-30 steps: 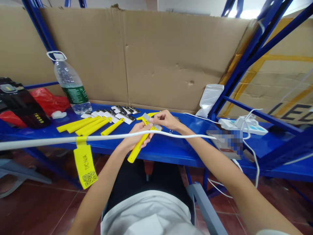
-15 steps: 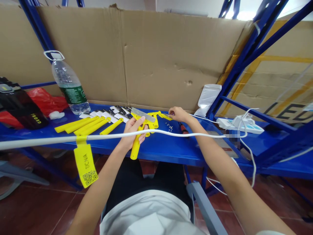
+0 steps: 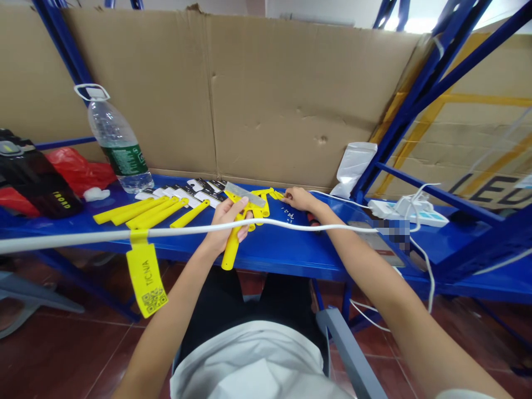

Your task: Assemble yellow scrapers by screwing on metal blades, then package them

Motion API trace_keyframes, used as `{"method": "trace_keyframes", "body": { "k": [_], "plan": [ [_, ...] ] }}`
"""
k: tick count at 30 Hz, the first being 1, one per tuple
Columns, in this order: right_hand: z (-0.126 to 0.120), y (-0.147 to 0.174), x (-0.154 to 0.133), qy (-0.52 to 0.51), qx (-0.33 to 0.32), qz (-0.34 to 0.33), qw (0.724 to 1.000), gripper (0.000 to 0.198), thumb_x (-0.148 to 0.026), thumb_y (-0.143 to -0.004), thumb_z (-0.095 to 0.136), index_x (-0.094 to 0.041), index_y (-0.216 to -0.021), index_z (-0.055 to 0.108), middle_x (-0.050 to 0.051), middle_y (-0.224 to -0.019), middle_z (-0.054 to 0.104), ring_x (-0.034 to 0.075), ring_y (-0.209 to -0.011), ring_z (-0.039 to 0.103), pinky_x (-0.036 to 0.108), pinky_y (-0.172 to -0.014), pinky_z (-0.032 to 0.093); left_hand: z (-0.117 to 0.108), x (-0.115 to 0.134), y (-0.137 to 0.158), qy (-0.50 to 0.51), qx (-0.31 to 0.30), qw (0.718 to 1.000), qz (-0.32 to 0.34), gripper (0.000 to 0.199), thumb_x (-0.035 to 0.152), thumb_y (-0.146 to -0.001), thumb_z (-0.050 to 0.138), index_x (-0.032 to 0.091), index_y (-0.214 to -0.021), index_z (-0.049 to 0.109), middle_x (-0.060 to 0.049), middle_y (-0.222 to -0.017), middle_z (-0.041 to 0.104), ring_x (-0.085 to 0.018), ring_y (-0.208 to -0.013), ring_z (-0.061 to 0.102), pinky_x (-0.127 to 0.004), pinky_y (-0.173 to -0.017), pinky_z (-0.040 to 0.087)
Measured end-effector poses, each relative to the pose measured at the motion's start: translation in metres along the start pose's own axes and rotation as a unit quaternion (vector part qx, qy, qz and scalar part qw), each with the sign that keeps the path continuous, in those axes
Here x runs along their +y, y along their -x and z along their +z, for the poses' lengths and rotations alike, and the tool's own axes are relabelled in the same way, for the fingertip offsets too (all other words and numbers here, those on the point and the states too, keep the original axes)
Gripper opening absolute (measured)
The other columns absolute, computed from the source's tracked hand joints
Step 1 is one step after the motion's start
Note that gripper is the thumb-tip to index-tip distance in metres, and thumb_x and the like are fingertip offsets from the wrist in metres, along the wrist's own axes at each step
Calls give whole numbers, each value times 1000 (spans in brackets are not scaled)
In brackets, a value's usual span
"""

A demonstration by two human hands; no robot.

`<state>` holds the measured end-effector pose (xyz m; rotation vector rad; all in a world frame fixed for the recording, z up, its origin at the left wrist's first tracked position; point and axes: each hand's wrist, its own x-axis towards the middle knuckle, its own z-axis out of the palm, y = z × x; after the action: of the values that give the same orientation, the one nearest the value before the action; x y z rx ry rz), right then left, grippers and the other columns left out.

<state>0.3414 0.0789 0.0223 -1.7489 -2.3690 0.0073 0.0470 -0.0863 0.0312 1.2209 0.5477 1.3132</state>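
- Head view: the right hand (image 3: 300, 198) has drawn slightly nearer since half a second ago, its fingers curled low on the blue shelf (image 3: 282, 252) by small screws (image 3: 287, 212); whether they pinch one is unclear.
- The left hand (image 3: 226, 223) stays wrapped around the yellow scraper (image 3: 233, 233), which is raised just above the shelf's middle, its grey blade (image 3: 244, 194) on top and its handle pointing near.

Left hand (image 3: 226, 221) fisted, fingers curled; right hand (image 3: 298, 198) outstretched, palm-down.
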Motion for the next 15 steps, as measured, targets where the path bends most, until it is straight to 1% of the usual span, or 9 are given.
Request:
{"method": "trace_keyframes", "body": {
  "k": [6,9,12,13,15],
  "plan": [
    [2,-1,-2,-20,27,24,999,12,-28,-108,69,-19,-107,77,17,-126,84,28,-117,78,29,-90,52,-1,-1,-1,-5,-2,1000,-4,49,56,-90,91,21,-92,56,4,-63,67,-9,-33,48,-21,-31,39],
    [-1,0,-2,-54,53,42,996,11,-27,-105,70,-19,-98,74,19,-123,84,32,-119,77,33,-93,54,2,0,-1,-3,10,1000,-3,51,56,-87,93,21,-89,56,3,-63,68,-8,-33,47,-21,-30,38],
    [-5,2,-2,-115,98,57,987,12,-27,-103,72,-20,-94,69,19,-112,84,34,-113,79,37,-95,55,4,1,0,-3,12,1000,0,51,56,-85,94,20,-87,57,3,-64,68,-8,-33,46,-21,-30,38],
    [-7,3,-3,-143,119,59,981,12,-29,-104,72,-21,-96,67,19,-110,84,33,-109,79,37,-94,57,4,1,0,-5,10,1000,1,51,56,-86,94,20,-87,58,3,-64,67,-7,-33,46,-21,-30,38],
    [-11,2,-6,-210,165,54,962,15,-35,-107,69,-22,-105,63,17,-109,84,28,-99,80,35,-89,59,3,1,0,-8,6,1000,1,50,56,-88,92,20,-85,57,3,-64,67,-7,-34,46,-20,-31,38]
  ]
}}
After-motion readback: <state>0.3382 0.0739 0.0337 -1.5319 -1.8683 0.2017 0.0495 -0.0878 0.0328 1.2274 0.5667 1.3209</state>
